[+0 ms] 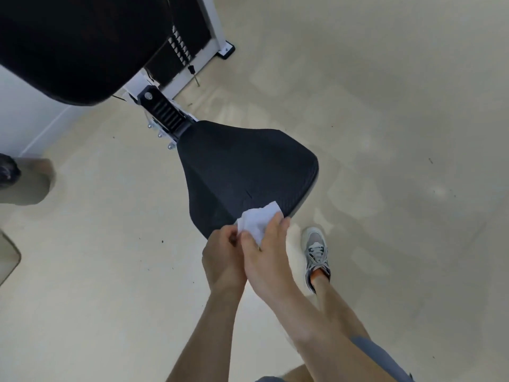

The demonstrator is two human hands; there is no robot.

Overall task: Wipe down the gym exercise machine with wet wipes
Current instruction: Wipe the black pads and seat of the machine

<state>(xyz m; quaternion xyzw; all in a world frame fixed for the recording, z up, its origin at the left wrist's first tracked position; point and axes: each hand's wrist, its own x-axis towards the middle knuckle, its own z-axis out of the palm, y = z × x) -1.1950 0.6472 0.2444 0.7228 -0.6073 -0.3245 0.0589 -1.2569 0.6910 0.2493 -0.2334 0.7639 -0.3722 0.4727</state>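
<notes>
The machine's black padded seat [242, 166] fills the middle of the view, its wide end toward me. A crumpled white wet wipe [257, 220] lies over the seat's near edge. My right hand [268, 253] holds the wipe from the right, fingers laid over it and thumb under it. My left hand [224, 256] pinches the wipe's left corner with curled fingers. The two hands touch each other. Above the seat hangs the black back pad [77, 45], joined by a white and black bracket [162, 111].
The weight stack in its white frame [190, 42] stands behind the seat. My right foot in a grey sneaker [316, 252] stands on the beige floor beside the seat. Another person's shoe and trouser leg [24, 177] are at the left edge.
</notes>
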